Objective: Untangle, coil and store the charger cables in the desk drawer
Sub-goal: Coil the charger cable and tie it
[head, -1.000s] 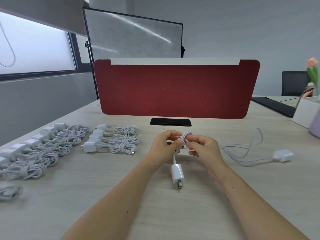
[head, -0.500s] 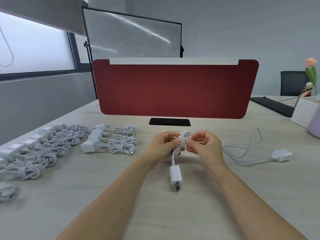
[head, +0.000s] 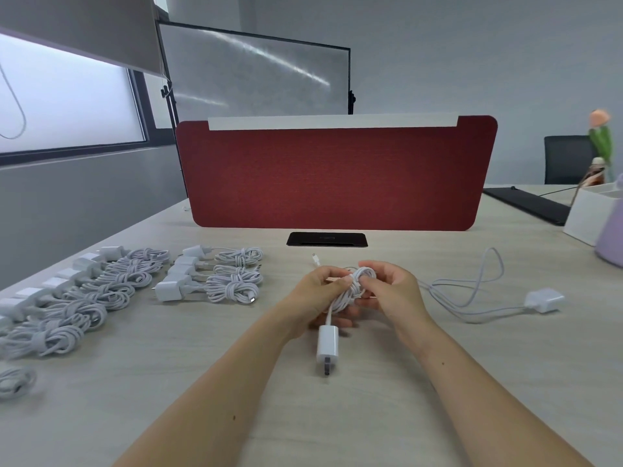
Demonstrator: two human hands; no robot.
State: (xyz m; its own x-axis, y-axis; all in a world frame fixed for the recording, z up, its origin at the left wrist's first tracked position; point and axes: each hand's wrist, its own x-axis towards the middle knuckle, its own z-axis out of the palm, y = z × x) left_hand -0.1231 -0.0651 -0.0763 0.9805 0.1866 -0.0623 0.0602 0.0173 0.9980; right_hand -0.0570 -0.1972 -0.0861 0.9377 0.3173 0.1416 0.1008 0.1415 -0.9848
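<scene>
Both hands hold one white charger cable [head: 357, 288] wound into a small bundle above the middle of the desk. My left hand [head: 317, 294] grips the bundle from the left, and my right hand [head: 391, 289] pinches the wrapped strands from the right. Its white plug adapter [head: 326, 345] hangs below the hands, prongs toward me, and the connector tip [head: 315, 258] pokes out behind. An uncoiled charger cable [head: 472, 291] with its adapter [head: 544, 299] lies loose to the right. Several coiled chargers [head: 232, 281] lie in rows on the left. No drawer is in view.
A red divider panel [head: 337, 176] stands across the back of the desk, with a black cable hatch [head: 327, 238] in front of it. A white box [head: 590, 217] and a lilac container [head: 612, 234] sit at the far right, beside a black keyboard [head: 526, 203].
The hands have kept working the cable bundle, which now looks tighter. The adapter has swung slightly and hangs straight below the hands.
</scene>
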